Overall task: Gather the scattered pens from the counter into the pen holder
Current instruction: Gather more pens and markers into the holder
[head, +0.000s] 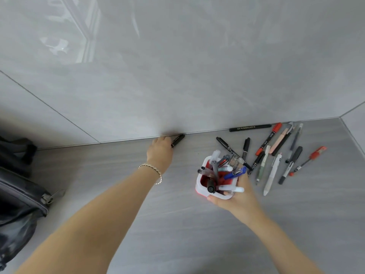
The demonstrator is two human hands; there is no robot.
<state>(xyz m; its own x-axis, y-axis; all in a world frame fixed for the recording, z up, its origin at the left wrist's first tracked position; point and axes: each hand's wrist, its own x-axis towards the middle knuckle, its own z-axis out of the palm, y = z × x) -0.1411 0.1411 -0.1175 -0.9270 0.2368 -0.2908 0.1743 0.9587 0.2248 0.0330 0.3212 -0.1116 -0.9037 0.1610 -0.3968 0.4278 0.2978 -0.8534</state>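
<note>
Right hand [235, 196], nearest item: fingers wrapped around the lower side of the pen holder [201, 186], a white-rimmed, red-lined square cup, gripped closed and apparently carried or steadied just above the tabletop [138, 224], presumably so it sits close to each pick-up. Contents of holder: a crowded bundle of pens and markers, caps fanning outward, among them a blue pen [235, 174] at the rim. Left hand [161, 148]: arm stretched to the back edge where tabletop meets tiled wall [177, 66], fingers curled down over one end of a black marker [178, 140] lying against that joint; whether the grip is fully closed on it cannot be told, as the fingertips are hidden. Loose pens [276, 155], right of the holder: a spread of black, red, pink, white and grey barrels lying flat, not yet collected, plus one long black pen [250, 127] along the wall. Dark bag [17, 184] with zip pull at far left, well apart. Judgement: task partly done; remaining cluster lies within easy reach.
</note>
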